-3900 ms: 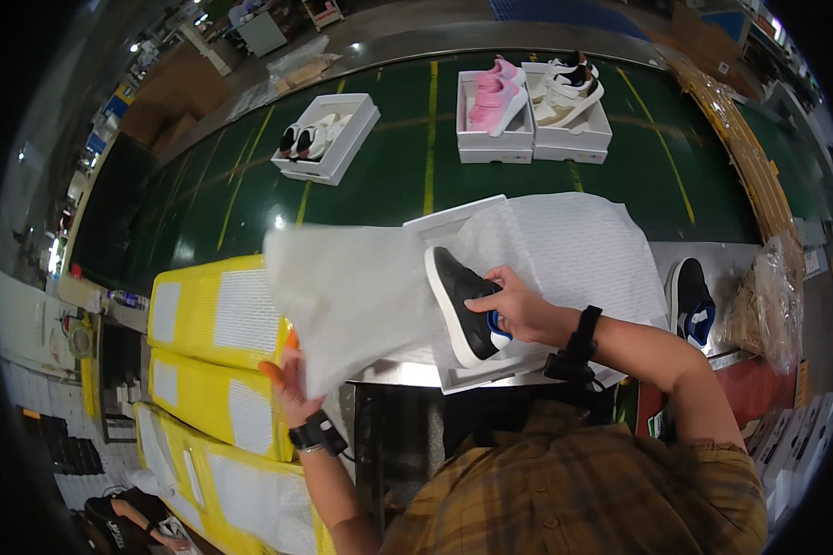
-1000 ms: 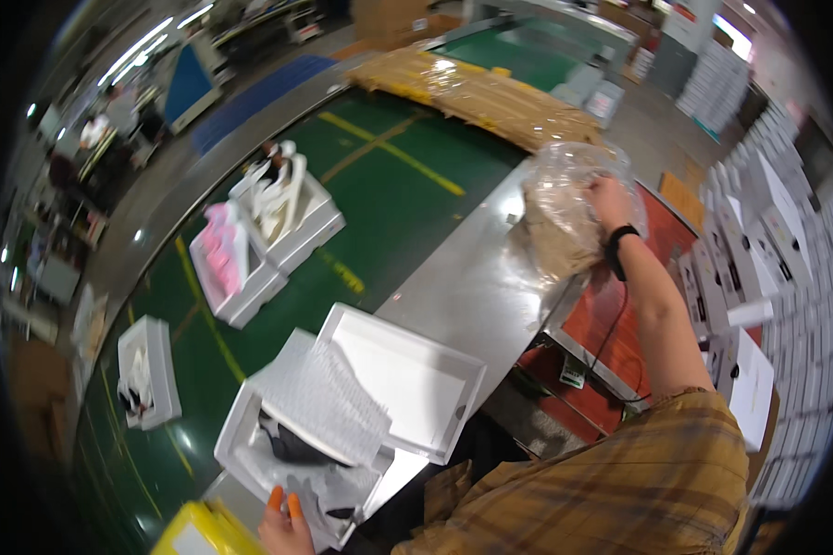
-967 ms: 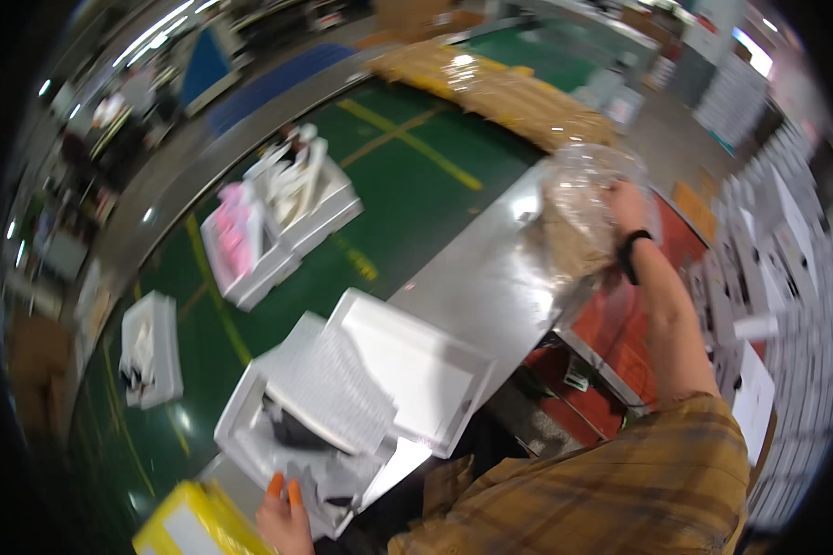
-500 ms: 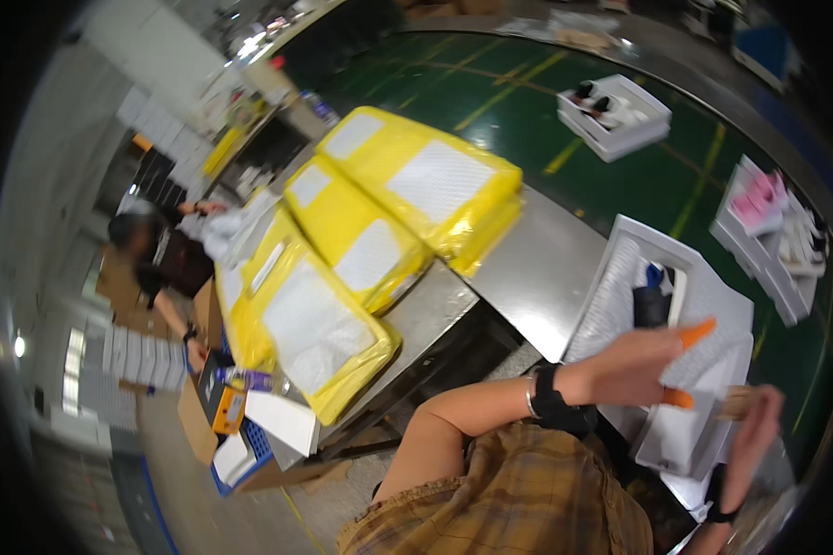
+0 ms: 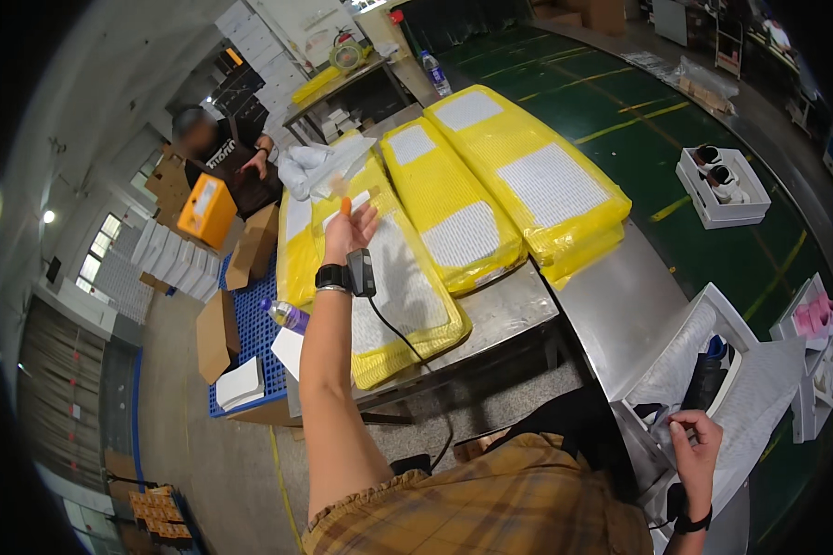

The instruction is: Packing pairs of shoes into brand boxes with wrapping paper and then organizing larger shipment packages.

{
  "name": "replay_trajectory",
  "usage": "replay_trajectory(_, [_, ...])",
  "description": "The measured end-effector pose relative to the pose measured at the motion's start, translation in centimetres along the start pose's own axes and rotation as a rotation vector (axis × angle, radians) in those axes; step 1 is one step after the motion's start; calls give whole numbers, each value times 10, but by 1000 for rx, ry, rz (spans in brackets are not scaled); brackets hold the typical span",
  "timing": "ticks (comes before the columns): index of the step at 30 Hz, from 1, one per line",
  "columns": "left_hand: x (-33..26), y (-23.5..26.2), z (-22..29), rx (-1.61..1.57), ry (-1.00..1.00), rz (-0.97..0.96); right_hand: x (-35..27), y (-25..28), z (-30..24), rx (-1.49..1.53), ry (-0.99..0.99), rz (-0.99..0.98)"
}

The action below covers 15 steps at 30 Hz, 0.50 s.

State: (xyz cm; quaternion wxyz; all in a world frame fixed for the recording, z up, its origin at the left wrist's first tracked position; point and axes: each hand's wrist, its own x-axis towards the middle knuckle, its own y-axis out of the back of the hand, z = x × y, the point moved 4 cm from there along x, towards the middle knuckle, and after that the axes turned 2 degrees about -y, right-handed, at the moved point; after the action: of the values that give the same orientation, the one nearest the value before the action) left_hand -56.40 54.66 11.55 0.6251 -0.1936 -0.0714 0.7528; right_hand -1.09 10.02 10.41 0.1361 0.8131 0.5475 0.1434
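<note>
Holding my left hand (image 5: 349,233) half-open, seemingly empty, over a yellow bundle (image 5: 405,291), I pinch my right hand (image 5: 696,446), contents unclear, by the black shoe (image 5: 703,385) boxed at the bench (image 5: 625,291)'s right edge; light handling should spare the paper (image 5: 766,377).

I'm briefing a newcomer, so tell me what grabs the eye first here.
Bright yellow bundles fill the upper middle, the left hand extended over the leftmost. At lower right, the right hand is at an open white shoebox. Pink shoes stand out at far right.
</note>
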Motion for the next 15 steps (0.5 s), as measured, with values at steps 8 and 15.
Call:
replay_trajectory(8, [-157,-205,-155,760,49,-805,-28,29,30,126,-212,116])
replay_trajectory(15, [-326,-340,-229,670,-812,-1390,-78,70,51,-9,-333,434])
